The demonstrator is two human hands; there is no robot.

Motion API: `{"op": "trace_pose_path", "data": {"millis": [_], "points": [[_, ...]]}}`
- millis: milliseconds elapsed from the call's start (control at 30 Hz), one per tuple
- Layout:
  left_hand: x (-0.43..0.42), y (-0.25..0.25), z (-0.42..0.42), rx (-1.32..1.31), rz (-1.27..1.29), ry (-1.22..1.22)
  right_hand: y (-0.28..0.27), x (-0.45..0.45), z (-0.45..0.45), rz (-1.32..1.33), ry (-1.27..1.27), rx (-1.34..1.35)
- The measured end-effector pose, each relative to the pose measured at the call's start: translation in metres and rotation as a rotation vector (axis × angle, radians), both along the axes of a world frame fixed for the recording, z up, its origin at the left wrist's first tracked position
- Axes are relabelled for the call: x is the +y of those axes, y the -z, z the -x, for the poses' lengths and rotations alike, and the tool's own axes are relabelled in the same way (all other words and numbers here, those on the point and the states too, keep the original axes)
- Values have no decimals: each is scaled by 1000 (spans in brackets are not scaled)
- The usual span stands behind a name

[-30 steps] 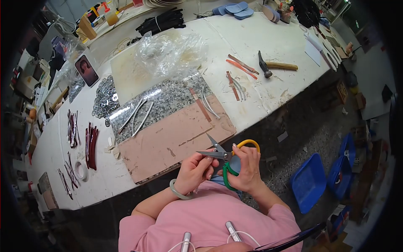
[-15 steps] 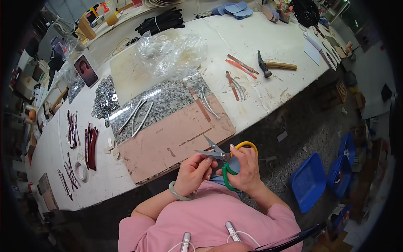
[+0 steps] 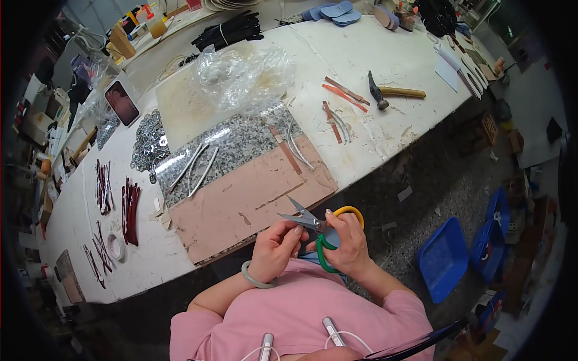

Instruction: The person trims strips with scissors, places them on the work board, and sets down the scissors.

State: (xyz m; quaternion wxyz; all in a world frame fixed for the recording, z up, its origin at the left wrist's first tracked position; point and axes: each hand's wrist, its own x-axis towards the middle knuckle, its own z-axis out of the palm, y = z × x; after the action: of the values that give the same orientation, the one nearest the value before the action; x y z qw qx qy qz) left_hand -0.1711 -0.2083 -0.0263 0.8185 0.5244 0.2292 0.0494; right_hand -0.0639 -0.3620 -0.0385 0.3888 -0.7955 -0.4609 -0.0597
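Observation:
My right hand (image 3: 348,242) grips a pair of scissors (image 3: 313,223) with one yellow and one green handle loop. The blades are parted and point left, over the near edge of the pinkish-brown board (image 3: 241,210). Close under the lower blade, my left hand (image 3: 274,249) has its thumb and fingers pinched together. What it pinches is too small or hidden to name. A pale green bangle circles the left wrist.
White strips and a brown strip lie on the granite slab (image 3: 241,129). Behind are metal rings (image 3: 150,141), a clear plastic bag (image 3: 241,75) and a propped phone (image 3: 122,102). Dark red strips (image 3: 130,210) lie left, a hammer (image 3: 394,92) right. Blue baskets (image 3: 444,259) stand on the floor.
The scissors and my right hand have shifted slightly left, and the gap between the blades looks a little narrower. My left hand stays nearly still. The phone's picture has changed.

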Motion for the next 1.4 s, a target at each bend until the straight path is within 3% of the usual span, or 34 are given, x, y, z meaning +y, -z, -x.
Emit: {"op": "trace_pose_path", "data": {"millis": [400, 933, 1400], "points": [[-3, -2, -1, -38, -202, -7, -1, -2, 3, -11, 39, -4], [-3, -4, -1, -51, -176, -2, 4, -2, 2, -32, 40, -15], [-5, 1, -2, -30, -263, 21, 11, -12, 18, -38, 33, 231]]}}
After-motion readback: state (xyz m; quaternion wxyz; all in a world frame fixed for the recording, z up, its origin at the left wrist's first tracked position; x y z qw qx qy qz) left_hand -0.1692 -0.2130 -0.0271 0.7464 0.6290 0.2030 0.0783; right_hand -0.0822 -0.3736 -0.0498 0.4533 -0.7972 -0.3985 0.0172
